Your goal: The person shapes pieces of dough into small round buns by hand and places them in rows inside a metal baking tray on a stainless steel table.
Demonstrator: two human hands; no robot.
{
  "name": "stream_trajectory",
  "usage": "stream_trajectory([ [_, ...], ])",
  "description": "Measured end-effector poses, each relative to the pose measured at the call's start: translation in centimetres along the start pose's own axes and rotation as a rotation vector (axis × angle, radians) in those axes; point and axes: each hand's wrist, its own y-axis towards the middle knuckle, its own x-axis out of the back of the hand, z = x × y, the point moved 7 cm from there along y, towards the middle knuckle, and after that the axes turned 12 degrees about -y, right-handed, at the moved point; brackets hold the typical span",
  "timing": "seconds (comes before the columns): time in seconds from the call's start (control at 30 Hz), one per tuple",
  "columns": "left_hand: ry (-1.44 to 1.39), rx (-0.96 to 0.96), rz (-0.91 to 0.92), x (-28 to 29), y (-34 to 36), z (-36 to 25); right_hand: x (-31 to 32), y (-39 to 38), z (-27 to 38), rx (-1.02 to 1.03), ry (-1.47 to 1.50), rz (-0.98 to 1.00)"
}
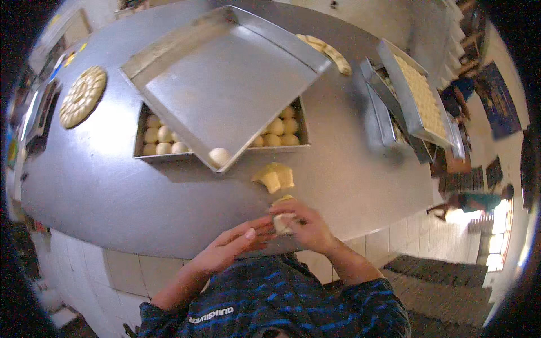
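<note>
Close to the near table edge, my right hand (309, 227) curls around a pale piece of dough (283, 223), slightly blurred. My left hand (239, 242) lies alongside with its fingers stretched out, their tips against the dough's left side. Just beyond the hands is a small yellowish bit of dough (283, 199), partly hidden by the right fingers. Farther on lies a curved, flat slab of dough (275, 177). A large metal tray (208, 79) holds one dough ball (220, 157) in its near corner. It rests askew on a lower tray (186, 156) filled with dough balls (274, 139).
The grey metal table (112, 191) curves around me. At left lies a round, scored dough slab (83, 97); at the far right, a long dough strip (329, 52). Stacked trays (420, 132), the top one full of dough pieces, stand on the right. Another person (479, 201) is beyond.
</note>
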Motion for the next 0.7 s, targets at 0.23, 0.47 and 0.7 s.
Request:
stream_trajectory([
  [0.23, 1.482, -0.504, -0.089, -2.1, 6.5, -1.3, 12.3, -3.5, -14.8, -0.224, -1.238, -0.526],
  [0.47, 1.736, -0.498, -0.073, -0.1, 9.0, 1.0, 8.8, -1.7, -14.1, -0.038, -0.813, -0.51],
  [0.7, 0.54, -0.273, -0.407, -0.3, 8.3, 0.0, 17.5, 2.5, -17.8, -0.359, -0.631, -0.711],
])
